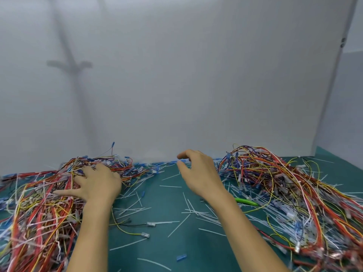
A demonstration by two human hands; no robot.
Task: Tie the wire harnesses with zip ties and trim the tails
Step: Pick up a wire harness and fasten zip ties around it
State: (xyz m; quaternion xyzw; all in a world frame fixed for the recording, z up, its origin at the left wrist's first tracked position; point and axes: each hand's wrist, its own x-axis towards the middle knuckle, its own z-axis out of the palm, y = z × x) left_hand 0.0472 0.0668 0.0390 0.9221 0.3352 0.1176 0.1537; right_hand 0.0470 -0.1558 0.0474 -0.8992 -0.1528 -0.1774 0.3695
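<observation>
On left wire pile [39,213], left hand [98,183] fingers spread flat; right hand [198,173] fingers relaxed, empty.

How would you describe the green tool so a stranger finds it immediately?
Look at the right wire pile on the teal mat. At its inner edge, beside the right forearm, lies the green tool. Nothing else nearby is lime green.
</observation>
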